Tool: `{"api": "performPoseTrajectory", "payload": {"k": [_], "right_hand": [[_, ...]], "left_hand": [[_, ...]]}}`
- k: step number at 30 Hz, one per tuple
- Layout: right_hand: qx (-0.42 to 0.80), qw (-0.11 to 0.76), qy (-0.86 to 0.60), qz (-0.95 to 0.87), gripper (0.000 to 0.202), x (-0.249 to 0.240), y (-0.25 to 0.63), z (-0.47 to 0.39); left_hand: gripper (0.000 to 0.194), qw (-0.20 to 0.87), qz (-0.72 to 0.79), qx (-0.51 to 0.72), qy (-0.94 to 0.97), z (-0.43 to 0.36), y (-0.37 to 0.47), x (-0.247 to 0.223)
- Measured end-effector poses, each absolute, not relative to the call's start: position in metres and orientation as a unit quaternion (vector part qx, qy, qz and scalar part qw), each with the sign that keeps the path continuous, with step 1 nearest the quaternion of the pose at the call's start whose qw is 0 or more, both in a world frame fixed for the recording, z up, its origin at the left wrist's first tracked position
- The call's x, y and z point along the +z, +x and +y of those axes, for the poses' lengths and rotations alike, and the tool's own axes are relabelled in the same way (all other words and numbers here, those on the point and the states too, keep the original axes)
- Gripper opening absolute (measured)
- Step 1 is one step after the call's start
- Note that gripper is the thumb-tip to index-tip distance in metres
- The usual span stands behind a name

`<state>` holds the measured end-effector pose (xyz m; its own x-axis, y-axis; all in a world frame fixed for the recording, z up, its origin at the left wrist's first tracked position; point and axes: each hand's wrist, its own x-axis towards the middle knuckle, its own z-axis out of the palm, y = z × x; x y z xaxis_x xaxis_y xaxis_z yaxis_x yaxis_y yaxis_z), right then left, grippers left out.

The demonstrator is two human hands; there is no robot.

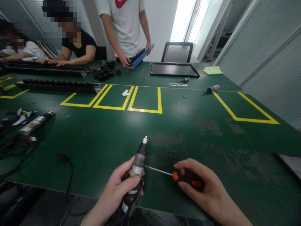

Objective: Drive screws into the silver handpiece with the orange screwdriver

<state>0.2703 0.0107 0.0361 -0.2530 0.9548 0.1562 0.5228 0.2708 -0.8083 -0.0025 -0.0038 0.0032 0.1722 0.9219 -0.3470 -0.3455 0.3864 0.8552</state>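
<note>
the green table (105, 131) spans the view, a black tray (175, 70) lying near its far side. by the near edge, the left hand (117, 185) is clamped round a power tool (139, 160), thumb across the barrel, nose pointing away. the right hand (202, 179) has thumb and fingers closed on the handle of a screwdriver (175, 176); whether its tip touches the power tool's side, i cannot tell. tiny screws (173, 158) lie just beyond the screwdriver.
</note>
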Motion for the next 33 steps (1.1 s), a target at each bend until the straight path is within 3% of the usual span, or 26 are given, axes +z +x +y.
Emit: {"api": "performPoseTrajectory", "payload": {"k": [6,12,23,33], "right_hand": [[0.318,0.329,-0.487,-0.744,0.023,0.0347,0.2727,0.0125],[0.398,0.299,-0.507,-0.704,0.029,0.0291,0.2724,0.0111],[0.310,0.359,-0.511,-0.717,0.021,0.0307,0.2731,0.0091],[0.288,0.336,-0.487,-0.753,0.026,0.0301,0.2731,0.0114]], "left_hand": [[0.052,0.698,0.454,0.455,0.317,-0.0042,-0.0030,0.0027],[0.054,0.698,0.456,0.453,0.315,-0.0041,-0.0025,0.0019],[0.050,0.698,0.442,0.467,0.314,-0.0053,-0.0040,-0.0026],[0.054,0.699,0.454,0.453,0.316,-0.0036,-0.0024,0.0016]]}}
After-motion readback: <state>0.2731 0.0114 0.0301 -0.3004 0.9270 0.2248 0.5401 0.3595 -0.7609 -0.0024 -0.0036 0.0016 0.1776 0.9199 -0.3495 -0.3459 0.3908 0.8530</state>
